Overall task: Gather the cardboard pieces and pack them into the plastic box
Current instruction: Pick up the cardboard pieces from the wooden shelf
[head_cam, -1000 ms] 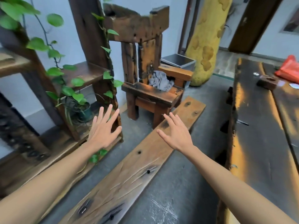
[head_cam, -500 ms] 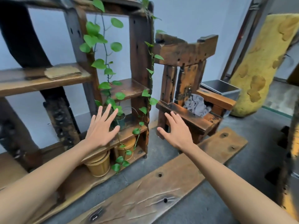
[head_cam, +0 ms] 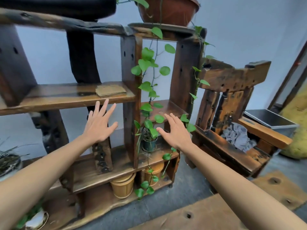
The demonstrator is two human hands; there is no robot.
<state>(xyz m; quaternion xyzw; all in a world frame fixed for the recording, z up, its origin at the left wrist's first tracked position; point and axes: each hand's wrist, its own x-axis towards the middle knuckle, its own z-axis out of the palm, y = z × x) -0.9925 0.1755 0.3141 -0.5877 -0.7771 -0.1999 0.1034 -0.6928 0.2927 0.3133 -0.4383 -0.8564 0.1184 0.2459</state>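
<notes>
A small stack of brown cardboard pieces [head_cam: 111, 91] lies on the middle board of a dark wooden shelf unit [head_cam: 66, 98]. My left hand [head_cam: 99, 125] is stretched out in the air just below that board, fingers straight and spread, holding nothing. My right hand [head_cam: 175, 131] hovers further right in front of the trailing vine, fingers also straight and empty. A grey plastic box [head_cam: 272, 121] stands on the floor at the far right, behind the wooden chair.
A green vine [head_cam: 147, 83] hangs from a brown pot [head_cam: 167, 10] on the shelf top. A small potted plant [head_cam: 149, 141] and two wooden buckets [head_cam: 123, 185] sit lower. A rustic chair [head_cam: 232, 117] holds a grey cloth [head_cam: 237, 136]. A plank [head_cam: 216, 213] lies on the floor.
The view has swung left and upward, from the chair and floor plank to the shelf unit. The cardboard stack has come into full view. Both hands stay raised, spread and empty.
</notes>
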